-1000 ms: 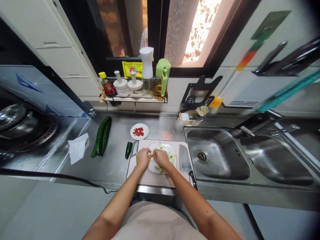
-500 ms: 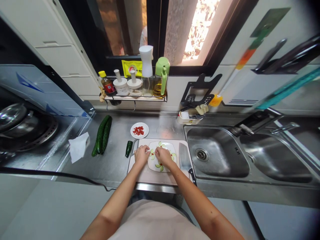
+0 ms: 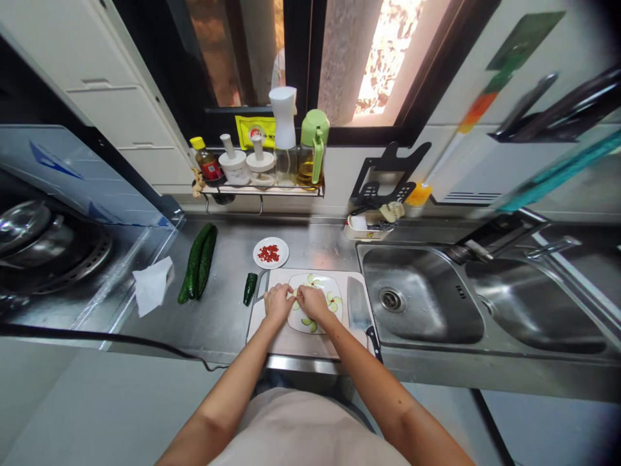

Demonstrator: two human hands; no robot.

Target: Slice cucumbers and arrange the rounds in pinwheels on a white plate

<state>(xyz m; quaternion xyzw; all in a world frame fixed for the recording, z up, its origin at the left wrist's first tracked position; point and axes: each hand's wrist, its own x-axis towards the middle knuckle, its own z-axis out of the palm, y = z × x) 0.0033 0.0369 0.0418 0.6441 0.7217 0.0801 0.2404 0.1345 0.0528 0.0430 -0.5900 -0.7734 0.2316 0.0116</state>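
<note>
My left hand (image 3: 278, 302) and my right hand (image 3: 313, 303) meet over the left part of a squarish white plate (image 3: 295, 323), fingertips pinched and almost touching. Whatever sits between them is too small to make out. Thin green-edged cucumber slices (image 3: 308, 324) lie on the plate in small fans, some with red bits at their centre; the fan under my fingers is partly hidden. Beneath the plate is a pale cutting board (image 3: 259, 330). A wide-bladed knife (image 3: 359, 304) rests on its right side. Beyond my left hand stands a small white dish (image 3: 259, 261) of chopped red pieces (image 3: 269, 253).
Left of the board lie a cucumber piece (image 3: 250, 288), whole cucumbers (image 3: 201, 262) and a white paper (image 3: 153, 285). A double sink (image 3: 422, 298) is at right. Bottles (image 3: 286, 162) and jars line a wall rack (image 3: 262, 190). A pot (image 3: 33, 233) stands far left.
My right hand has shifted slightly left and my left hand slightly right, so the fingertips are closer together over the plate's left side. The surrounding objects have stayed put.
</note>
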